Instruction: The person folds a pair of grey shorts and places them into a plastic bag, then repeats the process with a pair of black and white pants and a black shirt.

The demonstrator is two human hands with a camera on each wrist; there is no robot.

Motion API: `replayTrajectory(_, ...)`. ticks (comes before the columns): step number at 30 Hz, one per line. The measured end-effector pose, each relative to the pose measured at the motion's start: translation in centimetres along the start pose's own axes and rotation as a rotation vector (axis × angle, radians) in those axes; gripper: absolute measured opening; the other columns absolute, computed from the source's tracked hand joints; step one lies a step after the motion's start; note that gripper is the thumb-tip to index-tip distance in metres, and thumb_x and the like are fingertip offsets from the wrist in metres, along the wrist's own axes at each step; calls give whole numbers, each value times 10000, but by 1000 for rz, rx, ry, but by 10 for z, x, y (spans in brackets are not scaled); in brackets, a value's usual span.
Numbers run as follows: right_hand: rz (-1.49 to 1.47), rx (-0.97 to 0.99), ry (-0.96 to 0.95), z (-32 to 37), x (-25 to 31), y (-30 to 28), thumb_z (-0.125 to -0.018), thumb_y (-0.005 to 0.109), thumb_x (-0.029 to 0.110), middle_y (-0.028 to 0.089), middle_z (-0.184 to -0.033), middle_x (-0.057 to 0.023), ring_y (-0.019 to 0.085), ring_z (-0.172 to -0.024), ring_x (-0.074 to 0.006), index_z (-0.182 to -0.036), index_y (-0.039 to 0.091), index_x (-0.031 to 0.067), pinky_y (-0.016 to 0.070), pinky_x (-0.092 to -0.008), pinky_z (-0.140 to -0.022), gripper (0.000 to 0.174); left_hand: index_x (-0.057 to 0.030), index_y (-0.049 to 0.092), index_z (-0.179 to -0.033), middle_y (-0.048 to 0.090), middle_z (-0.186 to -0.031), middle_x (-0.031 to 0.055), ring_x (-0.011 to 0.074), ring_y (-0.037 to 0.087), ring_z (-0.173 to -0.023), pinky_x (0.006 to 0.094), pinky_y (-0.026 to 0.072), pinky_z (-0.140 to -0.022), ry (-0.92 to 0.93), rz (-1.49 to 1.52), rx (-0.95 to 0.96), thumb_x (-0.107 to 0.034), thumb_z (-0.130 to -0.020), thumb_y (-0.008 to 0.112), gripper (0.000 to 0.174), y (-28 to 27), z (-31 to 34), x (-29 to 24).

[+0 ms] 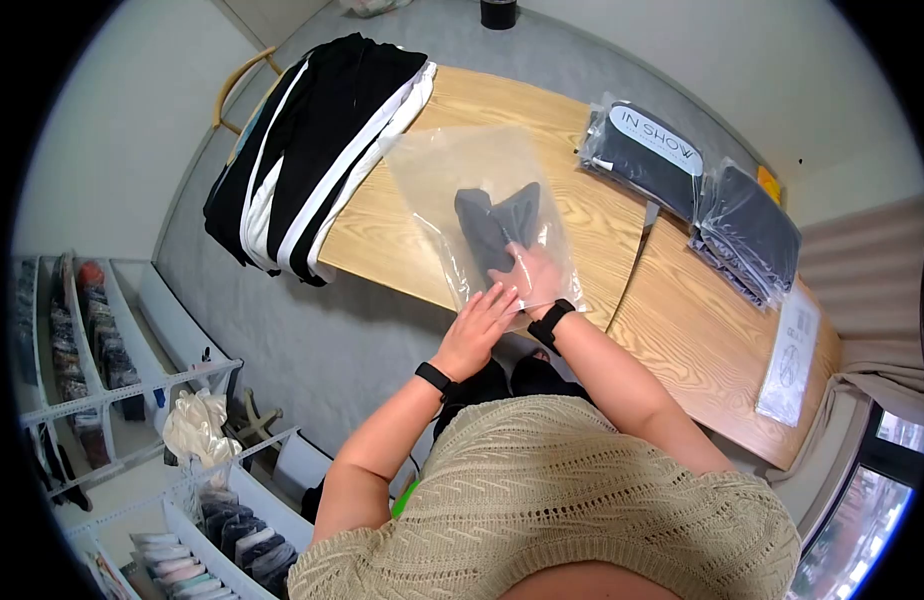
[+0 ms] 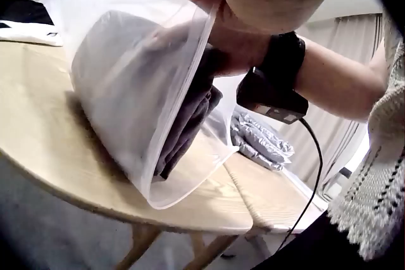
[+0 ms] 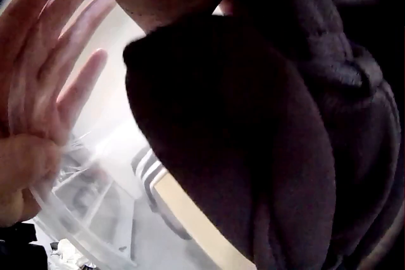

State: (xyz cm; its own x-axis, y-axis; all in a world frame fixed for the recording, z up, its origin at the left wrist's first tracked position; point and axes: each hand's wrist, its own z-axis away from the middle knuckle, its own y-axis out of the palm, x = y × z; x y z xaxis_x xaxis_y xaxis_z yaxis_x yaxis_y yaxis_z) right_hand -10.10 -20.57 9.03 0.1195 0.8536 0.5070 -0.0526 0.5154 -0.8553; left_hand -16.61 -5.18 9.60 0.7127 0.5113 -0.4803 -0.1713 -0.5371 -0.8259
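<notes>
In the head view a frosted clear plastic bag [image 1: 429,165] lies over the wooden table, its mouth toward the person. Inside it is a folded dark grey garment [image 1: 476,228]; its soft folds fill much of the right wrist view. My right hand [image 1: 534,278] reaches through the mouth and grips the garment within the bag. At the bag's near edge, my left hand [image 1: 479,328] holds the rim between thumb and fingers. The left wrist view shows the open mouth, with dark cloth [image 2: 190,127] just inside and the right wrist passing in.
Black and white striped clothes [image 1: 327,150] are heaped at the table's far left end. Bagged dark garments [image 1: 652,165] and another bagged stack [image 1: 747,235] lie to the right, near a flat plastic packet [image 1: 790,355]. Shelves with packed clothes [image 1: 102,340] stand at lower left.
</notes>
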Motion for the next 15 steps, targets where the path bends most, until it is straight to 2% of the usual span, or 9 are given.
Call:
replayTrajectory(3, -40, -50, -100, -2, -7, 3, -733, 666, 429, 605, -926, -175, 604, -853, -365, -1038, 643, 172, 496, -431, -726, 399, -77, 444, -1320, 361, -1440, 72, 267, 307, -1347, 463, 258, -1072, -90, -158, 28, 17, -750, 519, 583, 3, 16, 5)
replayTrajectory(4, -66, -33, -94, -5, -14, 7, -777, 632, 417, 616, -912, -200, 602, -849, -377, -1045, 637, 164, 495, -431, -739, 369, -92, 448, -1320, 364, -1441, 55, 255, 317, -1342, 467, 256, -1070, -111, -234, 43, -12, -770, 526, 561, 4, 20, 7)
replayTrajectory(7, -190, 7, -72, -17, -44, 14, -817, 600, 361, 616, -918, -224, 604, -845, -386, -1041, 634, 151, 492, -438, -743, 309, -104, 465, -1311, 372, -1438, 63, 250, 323, -1343, 504, 228, -1067, -150, -190, 23, 60, -749, 482, 586, 6, 28, 8)
replayTrajectory(8, -210, 212, 32, -19, -44, -4, -819, 602, 269, 583, -1051, -234, 567, -976, -381, -1065, 632, 147, 468, -426, -828, 275, -142, 468, -1316, 374, -1438, 54, 240, 322, -1344, 532, 227, -1053, -157, -200, 30, 50, -754, 495, 595, 10, 33, 11)
replayTrajectory(9, -211, 217, 32, -20, -59, 0, -819, 602, 269, 583, -1051, -234, 567, -976, -381, -1065, 632, 147, 468, -426, -828, 275, -142, 468, -1316, 374, -1438, 54, 240, 322, -1344, 532, 227, -1053, -161, -200, 32, 50, -754, 495, 595, 11, 36, 13)
replayTrajectory(11, 65, -136, -285, -21, -85, 14, -790, 626, 196, 461, -1261, -226, 480, -1121, -376, -1101, 628, 155, 414, -409, -931, 314, -170, 460, -1326, 359, -1446, 48, 236, 323, -1342, 546, 231, -1046, -179, -305, 89, 41, -763, 499, 603, 15, 43, 18)
replayTrajectory(12, 59, -39, -206, -20, -92, 20, -762, 657, 161, 296, -1407, -206, 377, -1235, -365, -1121, 626, 152, 351, -387, -1021, 360, -170, 460, -1326, 359, -1446, 48, 236, 323, -1342, 546, 231, -1046, -181, -304, 94, 41, -763, 499, 603, 18, 47, 18)
replayTrajectory(15, 208, -124, -227, -11, -92, 28, -769, 662, 187, 255, -1441, -201, 347, -1279, -351, -1118, 629, 140, 338, -374, -1050, 354, -191, 449, -1335, 343, -1451, 53, 241, 321, -1340, 555, 239, -1039, -187, -302, 189, 44, -766, 494, 617, 28, 55, 24)
